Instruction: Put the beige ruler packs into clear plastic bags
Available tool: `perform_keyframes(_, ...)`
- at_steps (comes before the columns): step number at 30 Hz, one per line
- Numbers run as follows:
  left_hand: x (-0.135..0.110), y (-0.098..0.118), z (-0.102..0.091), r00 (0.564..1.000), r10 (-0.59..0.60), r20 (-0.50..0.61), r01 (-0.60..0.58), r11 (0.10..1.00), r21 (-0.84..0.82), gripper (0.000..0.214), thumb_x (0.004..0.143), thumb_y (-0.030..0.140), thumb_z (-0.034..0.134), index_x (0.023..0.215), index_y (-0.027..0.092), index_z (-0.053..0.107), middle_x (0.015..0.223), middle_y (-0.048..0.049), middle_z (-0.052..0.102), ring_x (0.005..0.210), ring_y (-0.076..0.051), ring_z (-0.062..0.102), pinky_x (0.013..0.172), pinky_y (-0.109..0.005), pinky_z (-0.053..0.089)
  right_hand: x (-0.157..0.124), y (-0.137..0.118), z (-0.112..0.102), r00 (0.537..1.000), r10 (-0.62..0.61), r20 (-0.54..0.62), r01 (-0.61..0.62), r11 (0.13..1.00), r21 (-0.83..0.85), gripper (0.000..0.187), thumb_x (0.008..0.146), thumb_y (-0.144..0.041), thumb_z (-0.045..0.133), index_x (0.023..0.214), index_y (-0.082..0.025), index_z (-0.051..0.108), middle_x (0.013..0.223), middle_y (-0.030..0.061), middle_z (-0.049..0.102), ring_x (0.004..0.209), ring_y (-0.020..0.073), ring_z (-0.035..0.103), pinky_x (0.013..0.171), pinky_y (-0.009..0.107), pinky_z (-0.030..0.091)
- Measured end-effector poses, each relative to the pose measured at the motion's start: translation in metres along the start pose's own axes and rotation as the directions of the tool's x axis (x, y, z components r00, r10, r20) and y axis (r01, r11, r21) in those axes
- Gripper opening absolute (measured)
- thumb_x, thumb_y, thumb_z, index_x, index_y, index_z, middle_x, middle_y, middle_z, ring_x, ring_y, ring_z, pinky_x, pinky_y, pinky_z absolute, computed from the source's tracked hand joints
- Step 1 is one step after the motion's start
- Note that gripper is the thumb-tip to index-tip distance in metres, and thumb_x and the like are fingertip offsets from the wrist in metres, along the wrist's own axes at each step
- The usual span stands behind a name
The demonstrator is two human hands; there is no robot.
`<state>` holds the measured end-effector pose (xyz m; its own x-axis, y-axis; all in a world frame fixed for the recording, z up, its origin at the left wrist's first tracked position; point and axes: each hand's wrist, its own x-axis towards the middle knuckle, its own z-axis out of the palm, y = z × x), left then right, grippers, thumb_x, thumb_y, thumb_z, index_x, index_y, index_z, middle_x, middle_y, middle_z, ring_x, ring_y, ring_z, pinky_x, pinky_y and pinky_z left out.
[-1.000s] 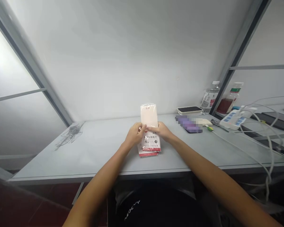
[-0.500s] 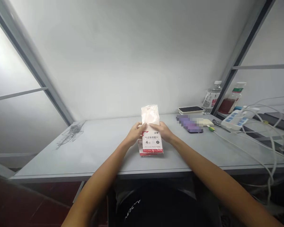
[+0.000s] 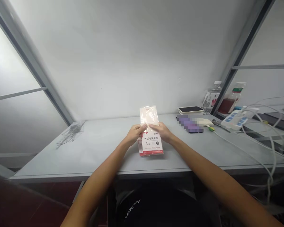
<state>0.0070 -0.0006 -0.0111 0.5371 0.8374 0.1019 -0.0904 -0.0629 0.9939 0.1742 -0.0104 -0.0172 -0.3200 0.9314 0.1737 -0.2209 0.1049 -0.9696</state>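
Observation:
Between my two hands is a ruler set packet (image 3: pixel 152 140), pale pink and white with a red strip along the bottom, in shiny clear wrap. My left hand (image 3: pixel 134 133) grips its left edge, thumb on the front face. My right hand (image 3: pixel 163 131) does the same on the right, and the two thumb tips nearly meet at the middle. Behind its lower left part shows another similar packet (image 3: pixel 140 148), mostly hidden. Both packets are over the grey desk (image 3: pixel 104 148), near its front edge; the fingers behind them are out of sight.
To the right are a phone (image 3: pixel 191 109), a purple item (image 3: pixel 190 124) partly blurred, a water bottle (image 3: pixel 211 97) and a jar of dark red liquid (image 3: pixel 229 102). A white power strip (image 3: pixel 236 119) and loose cables (image 3: pixel 241 146) lie further right. Black scribbles (image 3: pixel 72 134) mark the left side.
The front packet's top has tilted slightly left, and its bottom edge has come down a little, covering more of the packet behind. Both hands keep their hold.

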Motion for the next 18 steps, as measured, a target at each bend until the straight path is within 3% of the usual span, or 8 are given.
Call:
perform_keyframes(11, 0.001, -0.0005, -0.0046, 0.999, -0.004, 0.04, 0.004, 1.0, -0.01, 0.037, 0.074, 0.048, 0.06, 0.068, 0.012, 0.059, 0.063, -0.0031, 0.059, 0.057, -0.012, 0.055, 0.057, -0.026, 0.041, -0.0033, -0.0044, 0.0055, 1.0, 0.024, -0.006, -0.024, 0.999, 0.048, 0.028, 0.07, -0.039, 0.065, 0.078, -0.013, 0.065, 0.069, 0.0061, 0.068, 0.061, 0.0192, 0.063, 0.059, 0.03, 0.048)
perform_keyframes(18, 0.0018, -0.0022, -0.0051, 0.999, 0.03, -0.038, -0.025, 0.993, 0.118, 0.041, 0.075, 0.051, 0.056, 0.06, 0.013, 0.053, 0.053, -0.001, 0.053, 0.048, -0.009, 0.048, 0.048, -0.023, 0.036, -0.0008, -0.0016, 0.0038, 1.0, 0.003, -0.023, -0.004, 0.999, -0.038, 0.031, 0.07, -0.041, 0.066, 0.08, -0.012, 0.065, 0.069, 0.0068, 0.068, 0.063, 0.0198, 0.063, 0.06, 0.03, 0.048)
